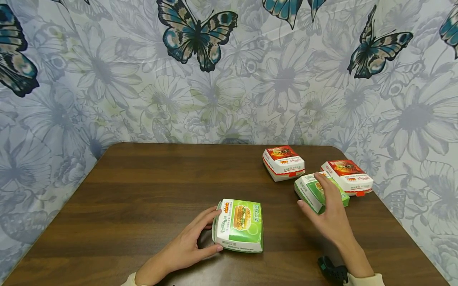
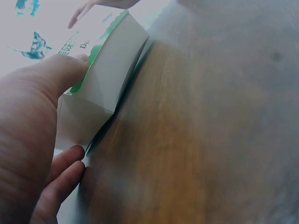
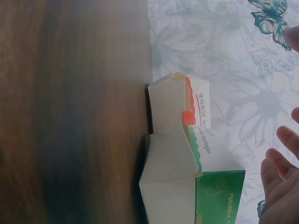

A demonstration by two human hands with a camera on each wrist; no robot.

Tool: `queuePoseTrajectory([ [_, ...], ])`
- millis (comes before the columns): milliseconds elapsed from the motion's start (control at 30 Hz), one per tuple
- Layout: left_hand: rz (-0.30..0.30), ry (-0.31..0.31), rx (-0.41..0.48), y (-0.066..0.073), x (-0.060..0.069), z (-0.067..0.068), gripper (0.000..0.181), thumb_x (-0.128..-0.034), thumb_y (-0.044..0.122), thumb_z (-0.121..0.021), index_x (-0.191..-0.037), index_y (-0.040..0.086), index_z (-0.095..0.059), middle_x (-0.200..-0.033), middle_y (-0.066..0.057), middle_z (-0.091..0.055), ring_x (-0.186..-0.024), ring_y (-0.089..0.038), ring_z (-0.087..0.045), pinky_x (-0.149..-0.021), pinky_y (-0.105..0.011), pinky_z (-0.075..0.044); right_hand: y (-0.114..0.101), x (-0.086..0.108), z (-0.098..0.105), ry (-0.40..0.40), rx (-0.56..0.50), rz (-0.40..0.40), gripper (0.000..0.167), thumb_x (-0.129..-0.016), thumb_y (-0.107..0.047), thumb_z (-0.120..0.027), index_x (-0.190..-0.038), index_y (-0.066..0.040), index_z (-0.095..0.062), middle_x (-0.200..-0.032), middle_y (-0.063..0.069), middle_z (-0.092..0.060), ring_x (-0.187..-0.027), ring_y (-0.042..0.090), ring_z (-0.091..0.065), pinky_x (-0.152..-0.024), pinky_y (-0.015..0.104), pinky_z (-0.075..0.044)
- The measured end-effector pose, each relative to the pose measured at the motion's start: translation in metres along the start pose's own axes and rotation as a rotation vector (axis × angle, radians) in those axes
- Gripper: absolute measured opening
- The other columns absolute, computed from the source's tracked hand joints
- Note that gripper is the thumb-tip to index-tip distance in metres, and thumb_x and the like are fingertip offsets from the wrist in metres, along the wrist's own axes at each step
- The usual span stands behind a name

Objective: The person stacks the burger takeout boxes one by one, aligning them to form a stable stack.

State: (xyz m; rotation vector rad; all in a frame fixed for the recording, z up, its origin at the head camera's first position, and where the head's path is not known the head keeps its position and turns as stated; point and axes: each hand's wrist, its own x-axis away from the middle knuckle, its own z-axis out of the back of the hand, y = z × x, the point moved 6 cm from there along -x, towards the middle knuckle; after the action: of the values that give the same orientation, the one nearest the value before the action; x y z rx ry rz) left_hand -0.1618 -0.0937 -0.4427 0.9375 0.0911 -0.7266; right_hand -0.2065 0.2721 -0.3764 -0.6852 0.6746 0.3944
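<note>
The near green burger box sat on the brown wooden table. The left hand held its left side with thumb and fingers. The right hand was loose, fingers stretched out above another green burger box. Behind was a flowery butterfly wall.

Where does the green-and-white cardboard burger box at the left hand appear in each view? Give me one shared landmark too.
Head: green-and-white cardboard burger box at lower centre, right of the left hand.
Left wrist: same box at upper left, beside the thumb.
Right wrist: not in it; the green box there is another.
Shared landmark: brown wood-grain table.
</note>
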Motion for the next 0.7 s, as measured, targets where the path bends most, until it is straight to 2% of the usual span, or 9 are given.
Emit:
queuePoseTrajectory([
  [233,-0.004,0.003,0.002,0.0,-0.001,0.0,0.081,-0.0938,0.036,-0.077,-0.16,0.021,-0.033,-0.164,-0.008,-0.034,-0.137,-0.02,-0.051,-0.103,-0.032,-0.053,0.004,0.001,0.0,0.005,0.012,-0.024,0.09,-0.075,-0.01,-0.085,-0.155,-0.006,-0.043,-0.153,0.021,-0.046,-0.139,0.043,-0.04,-0.119,0.023,-0.022],
  [500,0.024,-0.007,0.011,-0.002,0.0,0.0,0.081,-0.0932,0.038,-0.078,-0.16,0.023,-0.034,-0.165,-0.006,-0.033,-0.137,-0.019,-0.051,-0.103,-0.032,-0.052,0.012,0.003,-0.001,-0.013,0.041,-0.093,0.09,-0.077,-0.014,-0.085,-0.155,-0.005,-0.041,-0.154,0.023,-0.044,-0.14,0.046,-0.037,-0.118,0.055,-0.026],
  [700,0.034,-0.009,0.008,-0.002,-0.001,-0.001,0.082,-0.0928,0.039,-0.078,-0.16,0.024,-0.033,-0.164,-0.006,-0.033,-0.138,-0.019,-0.051,-0.104,-0.032,-0.052,0.017,0.003,0.0,0.006,0.067,-0.099,0.09,-0.076,-0.015,-0.085,-0.154,-0.002,-0.042,-0.152,0.026,-0.045,-0.137,0.047,-0.038,-0.116,0.06,-0.024],
])
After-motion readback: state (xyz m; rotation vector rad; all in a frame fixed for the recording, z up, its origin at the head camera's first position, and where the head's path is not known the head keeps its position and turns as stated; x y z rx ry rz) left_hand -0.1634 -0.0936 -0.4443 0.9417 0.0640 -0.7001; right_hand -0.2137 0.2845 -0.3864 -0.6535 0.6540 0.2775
